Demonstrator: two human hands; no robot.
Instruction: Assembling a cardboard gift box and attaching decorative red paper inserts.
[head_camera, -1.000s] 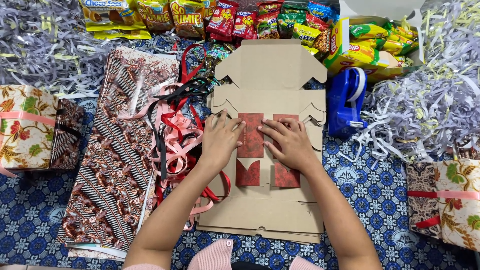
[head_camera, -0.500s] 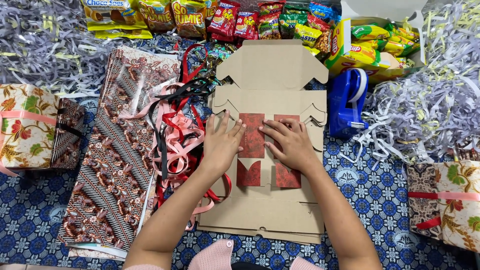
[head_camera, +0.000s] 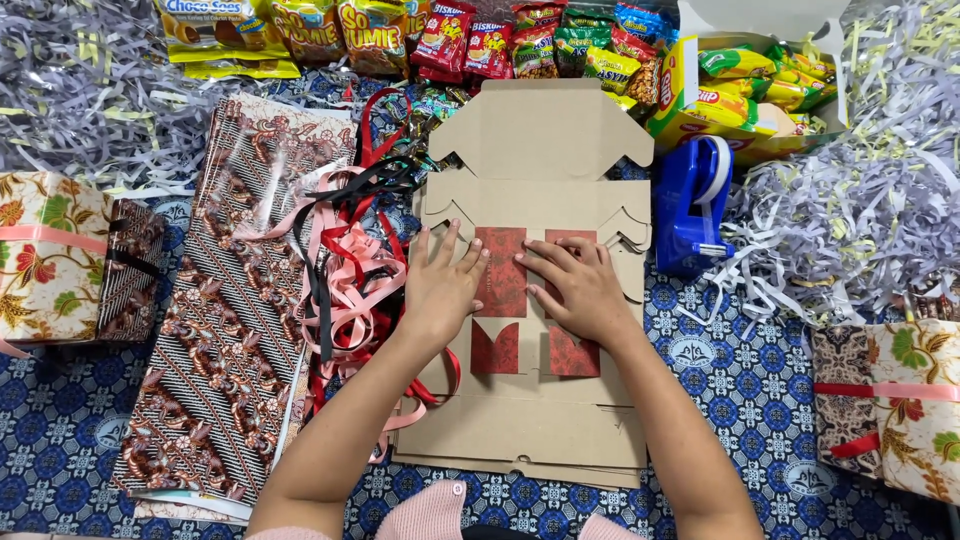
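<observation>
A stack of flat, unfolded cardboard boxes (head_camera: 540, 140) lies in front of me on a blue patterned cloth. Several red patterned paper pieces (head_camera: 498, 290) lie on the top box. My left hand (head_camera: 442, 290) presses flat on the cardboard, fingers spread, beside and partly over the left red piece. My right hand (head_camera: 578, 290) lies flat on the right red pieces, fingers pointing left. Neither hand grips anything.
Tangled pink, red and black ribbons (head_camera: 345, 260) and batik paper sheets (head_camera: 235, 290) lie at the left. Wrapped boxes sit at far left (head_camera: 50, 255) and lower right (head_camera: 895, 405). A blue tape dispenser (head_camera: 692, 205), shredded paper (head_camera: 850, 200) and snack packets (head_camera: 480, 40) surround the cardboard.
</observation>
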